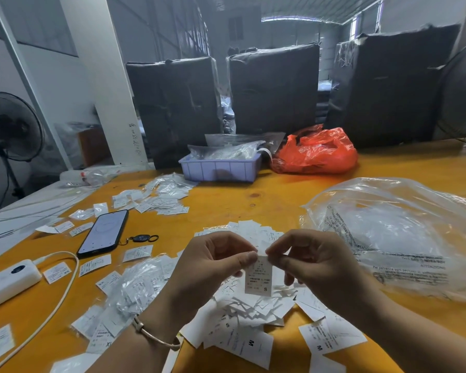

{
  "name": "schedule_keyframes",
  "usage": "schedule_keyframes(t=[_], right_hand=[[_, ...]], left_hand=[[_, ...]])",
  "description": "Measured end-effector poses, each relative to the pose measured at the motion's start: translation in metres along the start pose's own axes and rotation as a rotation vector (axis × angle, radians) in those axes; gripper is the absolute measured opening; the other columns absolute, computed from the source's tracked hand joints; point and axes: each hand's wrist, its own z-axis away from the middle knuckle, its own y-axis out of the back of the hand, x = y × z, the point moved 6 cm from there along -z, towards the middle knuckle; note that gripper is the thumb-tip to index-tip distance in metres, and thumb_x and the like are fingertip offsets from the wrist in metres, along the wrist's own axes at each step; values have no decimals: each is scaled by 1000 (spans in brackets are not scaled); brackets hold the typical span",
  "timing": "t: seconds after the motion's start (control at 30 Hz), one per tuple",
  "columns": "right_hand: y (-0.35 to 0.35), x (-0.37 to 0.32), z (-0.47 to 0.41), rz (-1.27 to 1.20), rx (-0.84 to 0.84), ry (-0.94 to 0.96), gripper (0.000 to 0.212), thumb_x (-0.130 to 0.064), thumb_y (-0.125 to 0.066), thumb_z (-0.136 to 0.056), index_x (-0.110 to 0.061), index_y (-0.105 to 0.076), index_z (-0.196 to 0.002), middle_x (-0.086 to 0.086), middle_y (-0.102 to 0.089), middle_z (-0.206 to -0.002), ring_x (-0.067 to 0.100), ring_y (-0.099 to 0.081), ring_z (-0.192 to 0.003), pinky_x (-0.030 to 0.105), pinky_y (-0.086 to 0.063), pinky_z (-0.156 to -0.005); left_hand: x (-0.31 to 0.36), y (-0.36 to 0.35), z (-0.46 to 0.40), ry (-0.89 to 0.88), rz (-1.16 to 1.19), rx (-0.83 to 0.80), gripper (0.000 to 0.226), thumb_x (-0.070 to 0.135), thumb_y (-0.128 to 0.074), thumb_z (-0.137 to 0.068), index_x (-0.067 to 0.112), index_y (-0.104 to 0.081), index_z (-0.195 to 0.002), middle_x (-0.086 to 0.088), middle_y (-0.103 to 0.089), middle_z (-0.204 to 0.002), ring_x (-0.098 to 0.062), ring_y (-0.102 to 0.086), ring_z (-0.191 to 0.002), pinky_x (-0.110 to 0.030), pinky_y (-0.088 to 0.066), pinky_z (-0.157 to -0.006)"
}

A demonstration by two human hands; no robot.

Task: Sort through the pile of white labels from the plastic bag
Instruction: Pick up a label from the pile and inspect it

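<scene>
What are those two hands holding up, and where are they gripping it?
One white label marked S, pinched at its top edge by the fingertips of both the left hand and the right hand. It hangs down above the pile.

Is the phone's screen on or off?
On: the phone lies face up on the table, screen faintly lit with a circular graphic.

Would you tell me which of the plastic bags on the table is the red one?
The crumpled red bag at the far edge, right of the lilac tray; the large bag by the right hand is clear.
</scene>
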Motion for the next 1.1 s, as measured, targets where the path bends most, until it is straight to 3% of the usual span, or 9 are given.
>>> schedule_keyframes(t=[0.17, 0.27, 0.37, 0.67, 0.77, 0.87, 0.93, 1.03, 1.1], right_hand=[[0, 3, -1, -124, -24, -77, 4, -13, -73, -78, -10, -70, -79, 9, -70, -69, 16, -61, -52, 23, -46, -47], [2, 3, -2, -150, 16, -72, 22, -27, -69, -78, -6, -66, -84, 9, -71, -74, 19, -60, -52, 24, -44, -45], [4, 6, -3, -129, 31, -75, 34, -38, -63, -76, -6, -65, -85, 9, -71, -75, 19, -60, -51, 26, -44, -45], [7, 22, -6, -8, 27, -93, 37, -45, -50, -84, -12, -66, -81, 5, -71, -74, 19, -61, -49, 24, -44, -43], [10, 27, -8, 13, 36, -101, 38, -45, -49, -84, -11, -66, -81, 6, -70, -73, 19, -61, -48, 24, -44, -42], [12, 29, -8, 36, 41, -101, 37, -45, -50, -84, -11, -66, -81, 6, -70, -72, 18, -61, -47, 24, -44, -41], [15, 28, -9, 98, 72, -95, 30, -39, -53, -88, -13, -66, -79, 5, -70, -71, 17, -60, -46, 22, -44, -42], [33, 20, -13, 376, 171, -48, 14, -22, -64, -89, -17, -65, -75, -1, -66, -63, 13, -60, -49, 30, -51, -48], [48, 13, -18, 651, 185, -64, 14, -15, -65, -85, -20, -64, -72, -7, -64, -64, 13, -59, -58, 35, -51, -54]], left_hand=[[3, 6, -2, 49, -66, -21, 17, 24, -73, -76, 8, -71, -81, -6, -75, -80, -9, -66, -72, -19, -52, -62], [0, 27, -4, 131, -243, -16, 2, 12, -71, -87, 11, -71, -85, -1, -75, -80, -4, -66, -69, -15, -50, -59], [-8, 65, -6, 230, -426, 85, 7, 10, -70, -88, 15, -72, -84, 5, -75, -78, 0, -65, -63, -11, -47, -54], [-24, 138, -1, 349, -884, 237, 16, 19, -83, -76, 27, -75, -65, 9, -71, -63, -10, -66, -67, -25, -49, -61], [-28, 143, 0, 365, -950, 255, 16, 22, -84, -74, 31, -73, -66, 10, -71, -69, -10, -64, -71, -26, -49, -60], [-28, 136, -1, 359, -1010, 236, 18, 26, -81, -78, 37, -68, -85, 12, -67, -92, -7, -60, -82, -25, -45, -66], [-21, 122, -3, 284, -1076, 271, 22, 32, -77, -82, 35, -67, -102, 12, -62, -102, -9, -57, -90, -27, -45, -70], [-8, 81, -9, 113, -1011, 271, 15, 38, -68, -89, 34, -66, -103, 14, -59, -101, -5, -54, -93, -22, -40, -66], [-4, 48, -15, 44, -945, 203, 14, 38, -63, -93, 31, -68, -105, 13, -61, -105, -6, -55, -98, -22, -41, -71]])
